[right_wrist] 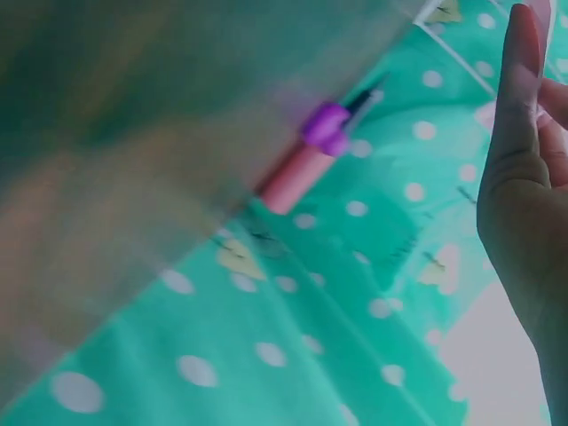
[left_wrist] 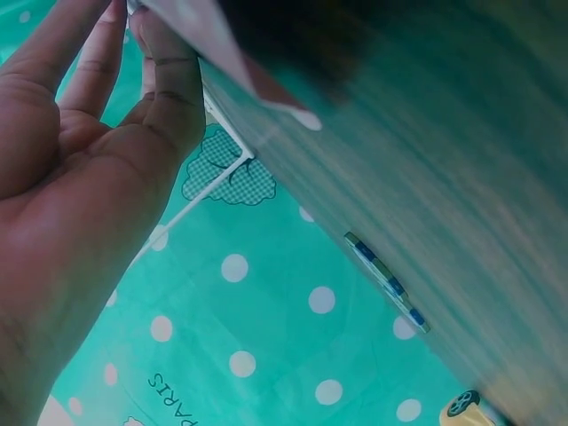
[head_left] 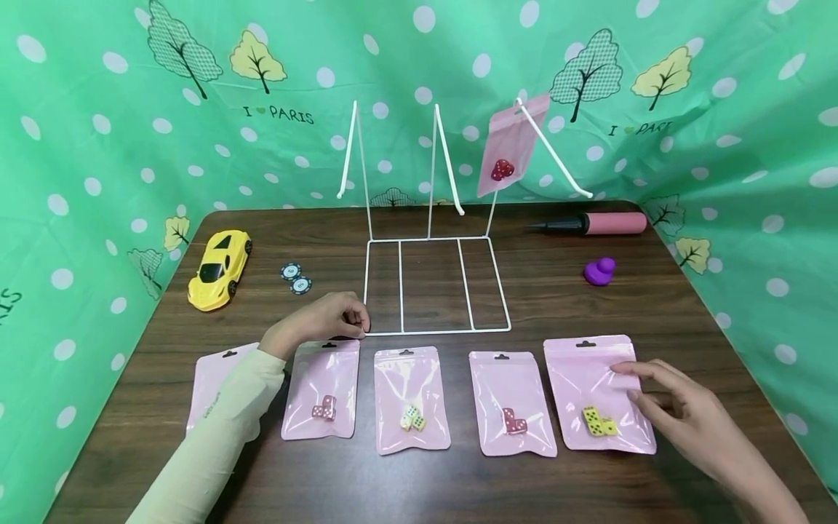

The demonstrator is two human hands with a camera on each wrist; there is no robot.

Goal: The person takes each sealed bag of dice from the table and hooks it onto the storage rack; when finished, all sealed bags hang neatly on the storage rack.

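Note:
My left hand (head_left: 337, 318) bends over the top edge of a pink zip bag (head_left: 308, 378) with pinkish dice, at the front left corner of a white wire rack (head_left: 435, 332). Its fingertips seem to pinch the bag's top right corner; in the left wrist view pink film leads up to the fingers (left_wrist: 173, 84). My right hand (head_left: 681, 407) hovers over the right side of a bag (head_left: 572, 378) with yellow dice, index finger and thumb extended and apart. Whether they touch it is unclear. A bag (head_left: 517, 135) with red dice hangs on the rack's right hook.
Between the hands lie a bag (head_left: 406, 378) with pale dice and a bag (head_left: 504, 382) with red dice. Another bag (head_left: 212, 378) is partly under the left sleeve. Behind sit a yellow toy car (head_left: 220, 271), poker chips (head_left: 300, 284), a purple duck (head_left: 599, 271) and a pink pump (head_left: 615, 223).

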